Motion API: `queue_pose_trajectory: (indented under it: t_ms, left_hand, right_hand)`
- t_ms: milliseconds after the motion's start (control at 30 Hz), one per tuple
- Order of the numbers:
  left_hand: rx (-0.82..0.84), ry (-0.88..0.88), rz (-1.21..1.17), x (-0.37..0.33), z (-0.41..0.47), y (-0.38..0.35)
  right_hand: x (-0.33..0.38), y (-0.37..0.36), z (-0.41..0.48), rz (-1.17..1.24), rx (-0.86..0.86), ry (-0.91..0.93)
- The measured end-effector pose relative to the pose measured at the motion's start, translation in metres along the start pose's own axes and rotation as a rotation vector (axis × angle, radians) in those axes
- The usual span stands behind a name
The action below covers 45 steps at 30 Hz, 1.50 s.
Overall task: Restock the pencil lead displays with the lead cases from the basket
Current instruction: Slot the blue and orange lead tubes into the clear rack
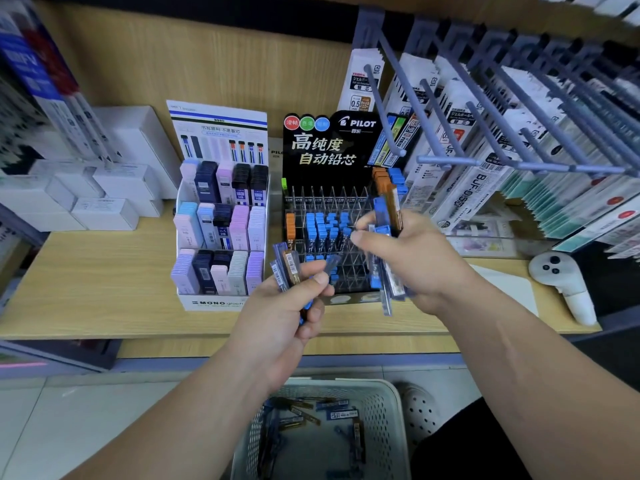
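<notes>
Left hand (291, 317) pinched a fan of lead cases (286, 266), long axes leaning up and left. Right hand (412, 261) gripped a second bundle (387, 216) near upright, just before the black display (329, 150), whose rear and front slots stood vacant. Loose cases (341, 414) lay crisscross in the basket (393, 407) below the shelf edge (138, 336).

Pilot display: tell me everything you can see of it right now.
The Pilot display stands upright on the wooden shelf, beside the Mono display. Black header card with white and gold print; below it a clear plastic grid of slots. Blue-capped cases fill the middle rows, orange ones at left and back right; front slots look empty.
</notes>
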<state>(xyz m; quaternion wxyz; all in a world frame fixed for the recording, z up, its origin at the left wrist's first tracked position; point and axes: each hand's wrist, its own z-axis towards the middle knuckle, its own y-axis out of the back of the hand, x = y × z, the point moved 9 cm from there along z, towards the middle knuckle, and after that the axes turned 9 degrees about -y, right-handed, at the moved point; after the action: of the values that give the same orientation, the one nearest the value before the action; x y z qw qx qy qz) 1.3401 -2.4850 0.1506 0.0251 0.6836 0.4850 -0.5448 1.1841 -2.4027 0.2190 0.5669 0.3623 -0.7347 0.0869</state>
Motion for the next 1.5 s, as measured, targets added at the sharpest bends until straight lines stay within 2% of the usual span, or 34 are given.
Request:
queue_pose_trajectory:
  t_ms: [133, 233, 400, 533, 733, 833, 1000, 1100, 1200, 1300, 1500]
  left_hand:
    - [0.024, -0.033, 0.022, -0.003, -0.002, -0.005]
    - [0.055, -0.053, 0.056, -0.003, -0.003, -0.010]
    - [0.088, -0.043, 0.066, -0.005, -0.004, -0.014]
    - [0.075, 0.029, -0.004, -0.002, -0.003, -0.012]
    - [0.188, 0.054, 0.033, -0.004, -0.007, -0.019]
    - [0.188, 0.047, 0.016, -0.005, -0.009, -0.022]
    - [0.183, 0.063, -0.091, -0.007, -0.004, -0.021]
    - [0.147, 0.050, -0.093, -0.008, -0.004, -0.019]
    - [0.081, 0.021, -0.024, -0.009, -0.003, -0.013]
    - [0.044, 0.003, 0.043, -0.009, -0.002, -0.009]
    - [0.130, 0.004, 0.223, -0.008, -0.005, -0.018]
  right_hand:
    - [-0.032, -0.015, -0.017, 0.105, 0.184, -0.200]
    - [-0.041, -0.027, -0.029, 0.252, 0.280, -0.279]
    - [-0.047, -0.031, -0.033, 0.433, 0.256, -0.358]
    - [-0.047, -0.022, -0.028, 0.454, 0.183, -0.369]
    - [-0.038, -0.022, -0.026, 0.404, 0.132, -0.308]
    - [-0.037, -0.021, -0.023, 0.233, 0.074, -0.207]
    - [-0.024, -0.029, -0.031, 0.094, 0.193, -0.008]
    - [-0.023, -0.027, -0.032, 0.122, 0.226, 0.046]
    - [-0.021, -0.025, -0.035, 0.150, 0.266, 0.074]
    - [-0.020, -0.024, -0.036, 0.057, 0.261, 0.109]
    - [-0.021, -0.013, -0.032, -0.024, 0.148, 0.146]
